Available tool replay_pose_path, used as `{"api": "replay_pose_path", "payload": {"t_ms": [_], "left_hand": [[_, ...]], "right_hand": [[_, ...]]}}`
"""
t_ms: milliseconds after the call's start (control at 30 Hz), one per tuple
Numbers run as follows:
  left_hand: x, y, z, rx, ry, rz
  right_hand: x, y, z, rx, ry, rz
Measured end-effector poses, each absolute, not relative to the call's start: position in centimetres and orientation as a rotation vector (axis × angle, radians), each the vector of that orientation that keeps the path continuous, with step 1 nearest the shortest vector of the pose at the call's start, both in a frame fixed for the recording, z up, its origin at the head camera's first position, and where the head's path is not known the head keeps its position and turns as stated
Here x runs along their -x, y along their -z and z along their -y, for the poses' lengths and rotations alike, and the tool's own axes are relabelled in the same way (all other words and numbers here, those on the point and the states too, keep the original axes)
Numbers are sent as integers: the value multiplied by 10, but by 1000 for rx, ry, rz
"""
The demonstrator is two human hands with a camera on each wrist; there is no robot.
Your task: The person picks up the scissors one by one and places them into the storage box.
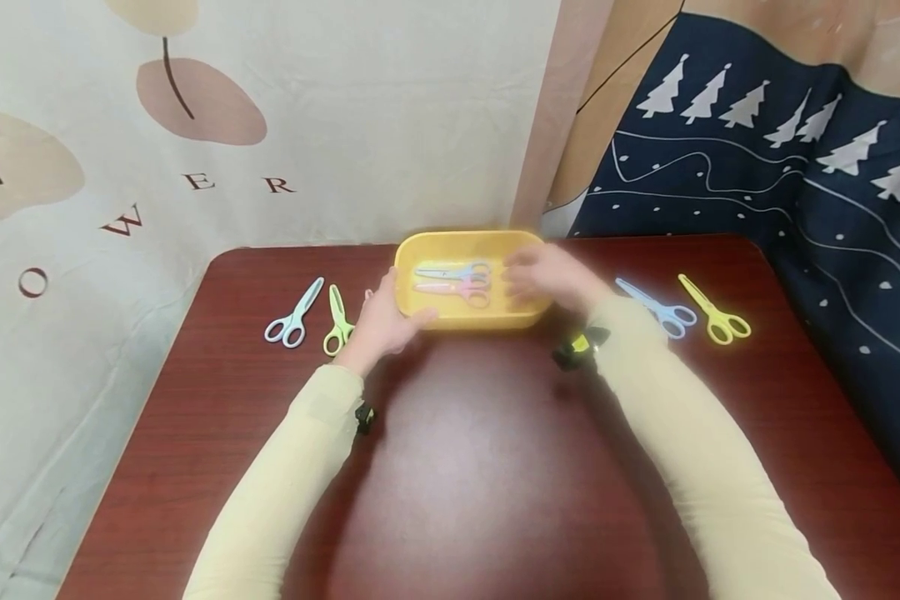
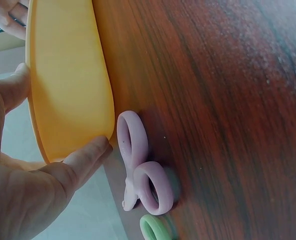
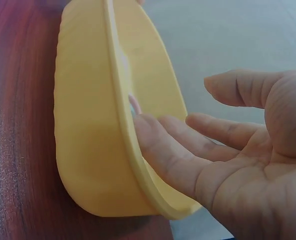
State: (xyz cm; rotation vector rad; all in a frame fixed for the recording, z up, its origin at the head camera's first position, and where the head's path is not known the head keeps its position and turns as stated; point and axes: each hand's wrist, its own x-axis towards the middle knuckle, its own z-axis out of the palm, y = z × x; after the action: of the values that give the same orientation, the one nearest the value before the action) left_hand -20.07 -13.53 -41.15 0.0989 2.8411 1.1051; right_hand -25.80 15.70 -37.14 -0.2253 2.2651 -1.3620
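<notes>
A yellow plastic basket (image 1: 472, 322) stands at the table's far edge. Blue scissors (image 1: 450, 272) and pink scissors (image 1: 457, 288) lie inside it, handles toward the right. My left hand (image 1: 388, 321) grips the basket's left end, thumb on the near rim and fingers along the end wall. Over the right end, my right hand (image 1: 547, 275) reaches in with loosely bent fingers, thumb apart, nothing between them. Beside the left hand lie pink-purple scissors (image 2: 133, 155), mostly hidden in the head view, and green scissors (image 1: 337, 321).
Light blue scissors (image 1: 294, 315) lie further left on the dark red table (image 1: 450, 467). To the right are blue scissors (image 1: 656, 308), partly behind the right sleeve, and yellow scissors (image 1: 715, 311). Hanging cloths (image 1: 390, 108) stand behind the table.
</notes>
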Motion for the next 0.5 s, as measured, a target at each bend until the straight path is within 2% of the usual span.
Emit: {"api": "replay_pose_path", "payload": {"t_ms": [500], "left_hand": [[202,413,136,-111,-1094,-2852]], "right_hand": [[241,367,-180,161,1544,-2148]]}}
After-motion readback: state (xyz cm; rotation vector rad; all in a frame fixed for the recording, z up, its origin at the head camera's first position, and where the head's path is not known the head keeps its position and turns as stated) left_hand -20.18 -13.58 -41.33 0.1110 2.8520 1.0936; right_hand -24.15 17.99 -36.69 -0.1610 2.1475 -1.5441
